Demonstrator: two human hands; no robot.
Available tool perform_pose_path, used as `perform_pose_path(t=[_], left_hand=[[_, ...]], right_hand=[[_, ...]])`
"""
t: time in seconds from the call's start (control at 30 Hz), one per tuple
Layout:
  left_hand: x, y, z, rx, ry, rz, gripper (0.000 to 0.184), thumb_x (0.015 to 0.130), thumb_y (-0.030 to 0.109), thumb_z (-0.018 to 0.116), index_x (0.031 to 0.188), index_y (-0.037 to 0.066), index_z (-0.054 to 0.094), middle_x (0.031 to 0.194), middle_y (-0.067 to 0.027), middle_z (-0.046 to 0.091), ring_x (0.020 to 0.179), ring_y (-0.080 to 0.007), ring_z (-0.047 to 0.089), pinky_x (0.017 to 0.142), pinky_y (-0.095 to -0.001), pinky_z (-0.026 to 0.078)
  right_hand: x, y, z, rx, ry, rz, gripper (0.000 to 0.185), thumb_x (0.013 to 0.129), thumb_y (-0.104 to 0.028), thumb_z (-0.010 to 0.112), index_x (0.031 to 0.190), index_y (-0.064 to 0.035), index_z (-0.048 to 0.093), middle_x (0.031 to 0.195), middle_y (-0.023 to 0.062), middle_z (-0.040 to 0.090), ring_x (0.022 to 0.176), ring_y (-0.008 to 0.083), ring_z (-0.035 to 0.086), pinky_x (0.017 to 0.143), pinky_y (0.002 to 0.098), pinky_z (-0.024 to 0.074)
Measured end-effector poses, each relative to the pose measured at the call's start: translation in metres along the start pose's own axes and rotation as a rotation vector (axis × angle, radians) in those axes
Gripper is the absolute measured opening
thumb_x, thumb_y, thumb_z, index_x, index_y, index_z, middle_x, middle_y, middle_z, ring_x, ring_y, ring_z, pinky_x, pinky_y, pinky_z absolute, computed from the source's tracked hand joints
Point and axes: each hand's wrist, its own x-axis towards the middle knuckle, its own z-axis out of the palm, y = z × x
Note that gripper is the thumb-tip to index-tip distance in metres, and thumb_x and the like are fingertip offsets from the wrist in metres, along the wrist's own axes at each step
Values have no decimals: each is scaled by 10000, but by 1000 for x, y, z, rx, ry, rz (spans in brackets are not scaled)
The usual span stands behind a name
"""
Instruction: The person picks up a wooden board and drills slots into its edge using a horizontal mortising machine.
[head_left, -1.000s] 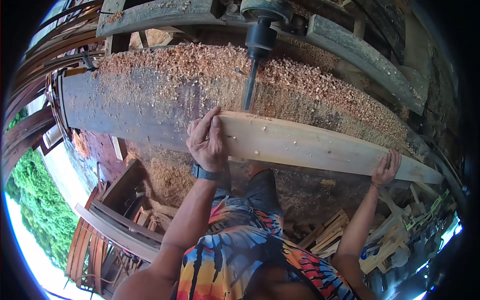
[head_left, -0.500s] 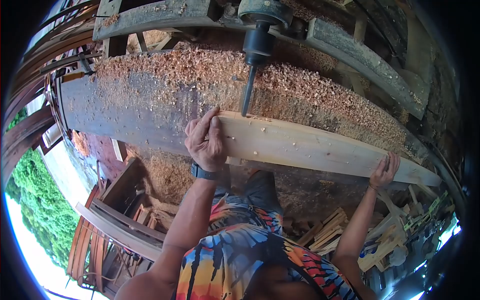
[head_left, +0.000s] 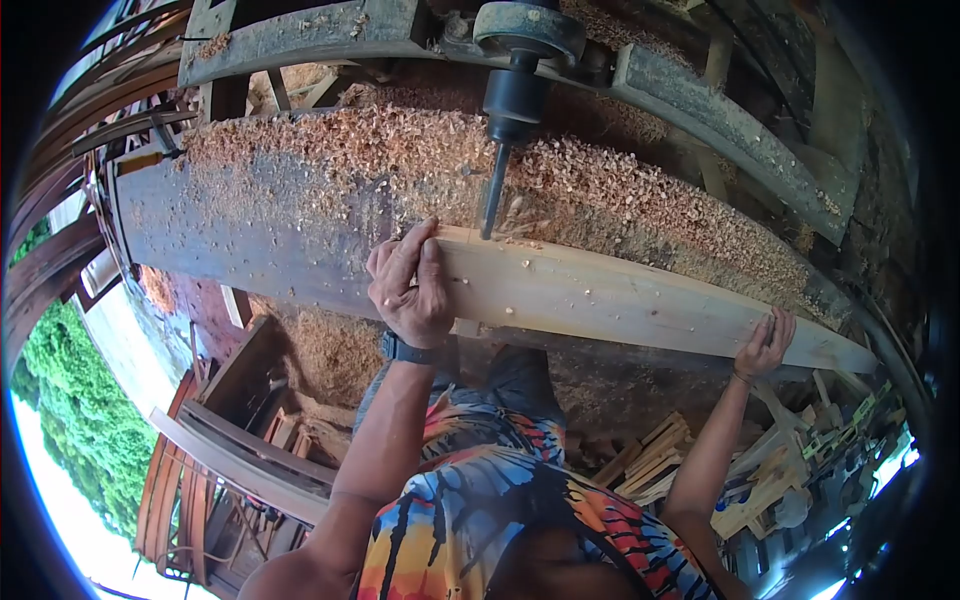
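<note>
A long pale wooden board (head_left: 600,297) stretches across the bench, tapering toward the right. My left hand (head_left: 412,290) is closed around its left end, thumb and fingers near the top edge. Farther right, my right hand (head_left: 765,343) grips the narrow part, with fingers over the upper edge. A drill bit (head_left: 493,195) in a dark chuck (head_left: 516,100) comes down to the board's far edge, just right of my left hand. Whether its tip is inside the wood I cannot tell. Small chips dot the board's face.
Wood shavings (head_left: 420,135) are heaped along the far side of the dark bench top (head_left: 230,225). Beyond it runs a thick timber beam (head_left: 720,130). Offcuts (head_left: 655,455) lie below at the right, and a wooden crate-like frame (head_left: 250,370) stands at the lower left.
The view has shifted very slightly. Both hands keep their hold on the board, and the bit stays at nearly the same spot on its edge.
</note>
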Motion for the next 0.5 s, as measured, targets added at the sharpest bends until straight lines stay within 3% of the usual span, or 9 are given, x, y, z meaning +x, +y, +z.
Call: perform_pose_path(t=[0.3, 0.4, 0.5], left_hand=[[9, 2, 4, -25, 8, -5, 242, 1043, 123, 637, 1185, 10, 797, 1052, -128, 800, 938, -234, 698, 941, -371, 503], [12, 1, 8, -66, 45, -24, 221, 989, 81, 701, 1183, 46, 803, 1003, -83, 804, 867, -210, 682, 955, -366, 462], [14, 0, 8, -96, 39, -42, 227, 985, 105, 708, 1182, 38, 800, 1023, -93, 799, 903, -218, 689, 965, -358, 460]], right_hand=[[4, -4, 0, -12, -9, 34, 308, 1039, -216, 616, 1241, -4, 712, 1304, 161, 694, 1376, 430, 537, 1183, 553, 393], [5, -3, 1, -5, -14, 33, 313, 1040, -219, 619, 1246, -3, 714, 1310, 159, 695, 1379, 428, 536, 1187, 553, 391], [5, -1, 2, -11, -13, 35, 320, 1041, -224, 621, 1251, -2, 715, 1317, 159, 694, 1384, 424, 533, 1189, 554, 391]])
